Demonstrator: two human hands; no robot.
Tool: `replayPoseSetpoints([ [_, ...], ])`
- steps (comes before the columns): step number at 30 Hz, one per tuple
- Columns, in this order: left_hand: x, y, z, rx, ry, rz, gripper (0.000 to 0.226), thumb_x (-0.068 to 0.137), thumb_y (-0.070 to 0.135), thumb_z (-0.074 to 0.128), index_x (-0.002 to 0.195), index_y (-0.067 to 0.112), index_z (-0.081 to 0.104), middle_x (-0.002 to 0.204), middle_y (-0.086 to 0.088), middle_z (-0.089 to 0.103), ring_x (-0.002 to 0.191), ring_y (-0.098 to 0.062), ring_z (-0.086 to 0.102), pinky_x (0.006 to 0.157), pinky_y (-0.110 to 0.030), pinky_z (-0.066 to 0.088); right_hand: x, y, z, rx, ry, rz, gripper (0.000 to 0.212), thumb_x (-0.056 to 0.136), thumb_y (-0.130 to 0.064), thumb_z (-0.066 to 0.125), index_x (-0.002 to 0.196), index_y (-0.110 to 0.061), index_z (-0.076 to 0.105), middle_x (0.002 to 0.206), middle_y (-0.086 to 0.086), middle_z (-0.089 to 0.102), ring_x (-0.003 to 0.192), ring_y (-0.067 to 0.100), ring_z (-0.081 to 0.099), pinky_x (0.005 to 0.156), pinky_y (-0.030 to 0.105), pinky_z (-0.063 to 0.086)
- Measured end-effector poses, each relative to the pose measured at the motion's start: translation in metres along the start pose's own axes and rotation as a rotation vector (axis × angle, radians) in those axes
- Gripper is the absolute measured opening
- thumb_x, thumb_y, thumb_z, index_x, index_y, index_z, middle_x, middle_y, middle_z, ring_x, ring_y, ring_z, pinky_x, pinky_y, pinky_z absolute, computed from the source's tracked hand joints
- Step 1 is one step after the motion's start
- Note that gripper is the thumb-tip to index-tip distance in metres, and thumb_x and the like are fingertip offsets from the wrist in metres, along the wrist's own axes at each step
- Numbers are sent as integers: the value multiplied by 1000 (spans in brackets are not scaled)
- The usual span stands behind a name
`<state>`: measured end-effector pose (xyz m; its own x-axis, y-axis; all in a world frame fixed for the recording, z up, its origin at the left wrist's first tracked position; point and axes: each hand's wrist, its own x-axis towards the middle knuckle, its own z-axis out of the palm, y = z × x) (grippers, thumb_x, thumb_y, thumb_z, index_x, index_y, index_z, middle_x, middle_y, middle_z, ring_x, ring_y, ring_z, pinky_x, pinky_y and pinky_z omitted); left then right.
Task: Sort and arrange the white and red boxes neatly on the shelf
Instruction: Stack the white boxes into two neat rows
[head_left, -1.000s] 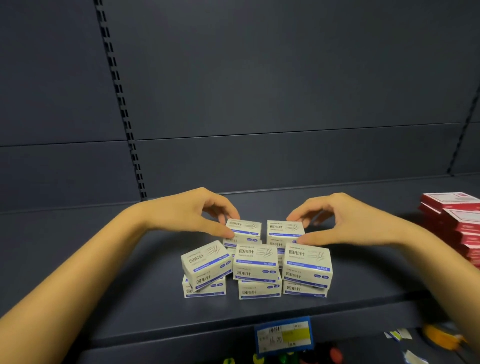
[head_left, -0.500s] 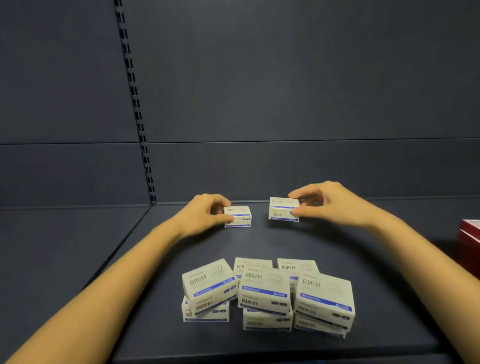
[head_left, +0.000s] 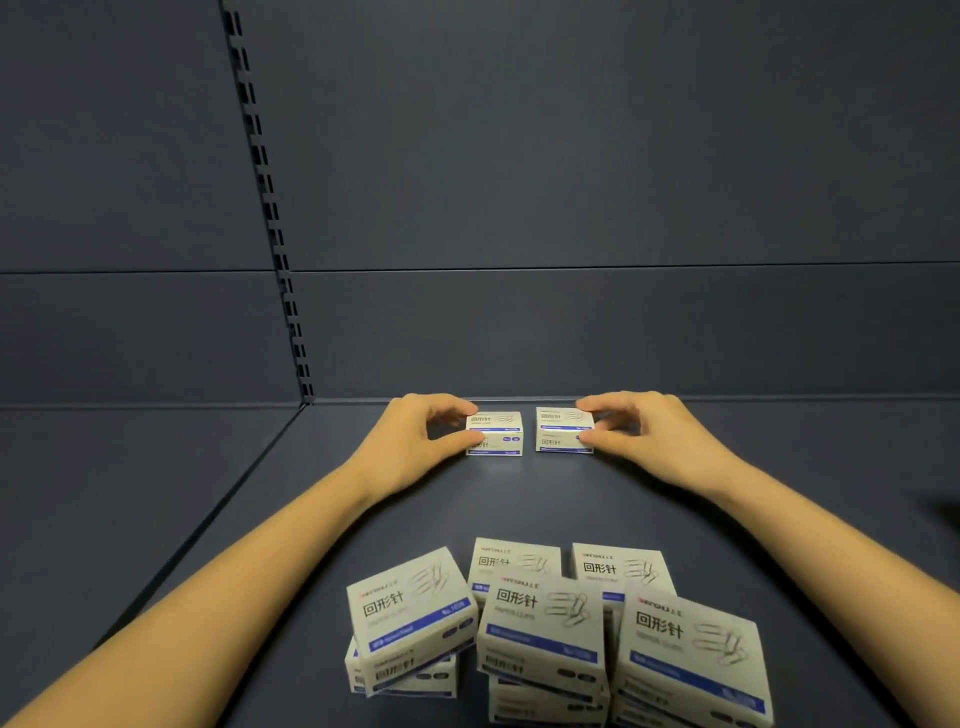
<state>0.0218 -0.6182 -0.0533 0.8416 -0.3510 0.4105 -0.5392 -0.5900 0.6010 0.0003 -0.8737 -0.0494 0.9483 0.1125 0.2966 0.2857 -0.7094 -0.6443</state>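
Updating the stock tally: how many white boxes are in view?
10: one box in the left hand, one in the right hand, at the shelf's back; eight in the near pile: three upper, three beneath, two behind. More may be hidden.

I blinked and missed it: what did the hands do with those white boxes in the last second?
Each hand took one box from the rear of the pile and carried it to the back of the shelf. The left hand still pinches the left box, the right hand the right box, side by side, apart, near the back wall. The pile stayed put, its left top box still askew.
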Motion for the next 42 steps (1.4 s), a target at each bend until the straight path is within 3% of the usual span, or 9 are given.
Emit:
replayPoseSetpoints([
  [6, 1, 3, 11, 21, 44, 18, 29, 84, 25, 65, 111, 13, 66, 108, 2, 70, 98, -9, 64, 93, -27, 48, 0, -4, 7, 6, 0, -13, 39, 85, -22, 65, 123, -17, 60, 104, -3, 69, 94, 6, 63, 80, 8, 38],
  [12, 1, 3, 9, 35, 17, 21, 26, 86, 27, 62, 109, 17, 66, 111, 4, 69, 99, -7, 62, 93, -27, 47, 0, -4, 10, -45, -3, -22, 41, 87, -24, 62, 128, -17, 56, 121, 0, 64, 102, 7, 59, 89, 14, 37],
  [16, -2, 13, 1, -5, 74, -33, 31, 90, 31, 54, 116, 16, 61, 116, 3, 64, 105, -8, 57, 92, -21, 42, -5, -4, 9, -125, 17, -92, 45, 88, -27, 61, 131, -16, 51, 135, -3, 52, 120, 13, 50, 98, 19, 34],
  [21, -27, 44, -30, -147, 16, 24, 14, 89, 29, 56, 90, 24, 69, 79, 18, 70, 77, 5, 62, 74, -8, 46, -19, -15, -4, -22, 82, -135, 29, 86, -22, 63, 115, -18, 61, 115, -4, 58, 103, 12, 57, 86, 14, 38],
  [24, -52, 62, -44, -210, -57, 57, 13, 83, 36, 58, 84, 28, 69, 78, 20, 71, 77, 3, 65, 73, -8, 48, -34, -30, -18, 89, 31, -161, 19, 86, -21, 62, 104, -24, 66, 109, -7, 66, 100, 6, 61, 81, 6, 43],
  [27, -77, 74, -56, -202, -91, 71, 24, 75, 47, 63, 83, 26, 71, 84, 12, 72, 82, -6, 66, 78, -15, 51, -56, -48, -30, 130, -35, -195, 15, 85, -30, 61, 98, -31, 68, 102, -14, 70, 96, -1, 62, 82, 10, 47],
  [31, -107, 80, -70, -107, -108, 100, 33, 66, 54, 65, 88, 29, 70, 86, 11, 71, 84, -7, 64, 80, -14, 48, -85, -74, -39, 95, -121, -258, 31, 73, -49, 56, 95, -32, 70, 98, -21, 70, 93, -2, 63, 84, 12, 48],
  [36, -133, 79, -73, 32, -169, 87, 45, 55, 62, 70, 91, 34, 67, 94, 16, 66, 89, -8, 62, 77, -22, 48, -108, -96, -42, -47, -275, -313, 41, 67, -61, 55, 94, -34, 71, 93, -22, 69, 93, -3, 62, 86, 15, 46],
  [42, -140, 78, -69, 81, -195, 89, 42, 57, 61, 71, 90, 36, 67, 93, 18, 66, 87, -10, 60, 75, -23, 47, -114, -113, -42, -387, -388, -300, 62, 54, -84, 43, 96, -44, 63, 93, -28, 63, 98, -6, 55, 87, 34, 49],
])
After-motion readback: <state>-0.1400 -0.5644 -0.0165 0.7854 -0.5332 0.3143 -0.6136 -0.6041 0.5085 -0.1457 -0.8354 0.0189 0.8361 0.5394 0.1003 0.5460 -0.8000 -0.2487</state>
